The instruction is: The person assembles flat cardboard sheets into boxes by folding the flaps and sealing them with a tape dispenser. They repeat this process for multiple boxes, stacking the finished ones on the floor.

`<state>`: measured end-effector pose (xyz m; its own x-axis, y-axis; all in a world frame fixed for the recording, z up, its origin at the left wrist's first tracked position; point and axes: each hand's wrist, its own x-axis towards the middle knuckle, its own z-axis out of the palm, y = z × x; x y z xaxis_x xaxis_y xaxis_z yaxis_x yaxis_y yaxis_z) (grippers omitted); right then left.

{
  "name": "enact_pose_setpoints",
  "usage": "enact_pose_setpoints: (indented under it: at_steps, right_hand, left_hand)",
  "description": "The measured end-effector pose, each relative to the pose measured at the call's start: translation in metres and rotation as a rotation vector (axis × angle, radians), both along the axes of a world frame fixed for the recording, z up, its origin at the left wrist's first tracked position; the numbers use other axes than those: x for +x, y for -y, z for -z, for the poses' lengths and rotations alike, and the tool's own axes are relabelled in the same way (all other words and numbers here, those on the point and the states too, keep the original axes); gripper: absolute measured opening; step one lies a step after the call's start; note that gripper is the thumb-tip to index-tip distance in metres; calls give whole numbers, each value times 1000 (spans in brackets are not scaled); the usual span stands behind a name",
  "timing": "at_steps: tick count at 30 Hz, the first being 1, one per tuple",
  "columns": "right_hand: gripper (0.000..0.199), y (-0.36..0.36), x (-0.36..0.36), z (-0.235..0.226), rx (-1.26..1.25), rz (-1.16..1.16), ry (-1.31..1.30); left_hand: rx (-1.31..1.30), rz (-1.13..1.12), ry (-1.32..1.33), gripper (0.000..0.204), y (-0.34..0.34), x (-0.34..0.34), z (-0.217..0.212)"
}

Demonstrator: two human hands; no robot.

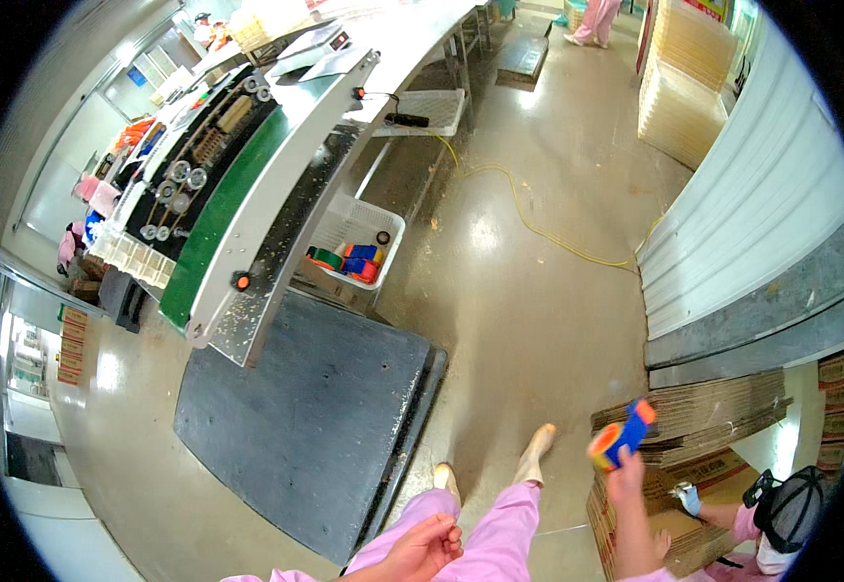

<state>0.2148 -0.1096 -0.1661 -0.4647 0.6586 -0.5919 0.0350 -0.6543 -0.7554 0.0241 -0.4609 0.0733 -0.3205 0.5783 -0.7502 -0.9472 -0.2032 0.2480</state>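
My right hand (625, 477) is closed around a blue and orange tape dispenser (622, 437), raised in front of stacked flattened cardboard (703, 417). The dispenser is slightly blurred. Low in the middle, my left hand (426, 549) hangs over my pink trouser leg with its fingers curled in. Nothing shows in it. Close to my right arm, a co-worker's gloved hand (688, 499) rests on a brown cardboard stack (723, 481).
A dark platform (315, 417) lies on the floor at my left, below a conveyor with a green belt (233, 204). Under it, a white basket (393, 228) holds more tape dispensers. A yellow cable (529, 209) crosses the floor. Pale crates (689, 78) stand at the far right.
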Motion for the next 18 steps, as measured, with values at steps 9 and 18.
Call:
enact_pose_setpoints:
  at_steps: [9, 18]
  right_hand:
    - [41, 296, -16, -145, -844, -8, -345]
    - [47, 304, 109, -112, -452, -607, -280]
  left_hand:
    - [-101, 152, -161, 32, 53, 45, 0]
    - [-213, 300, -332, 38, 54, 179, 21]
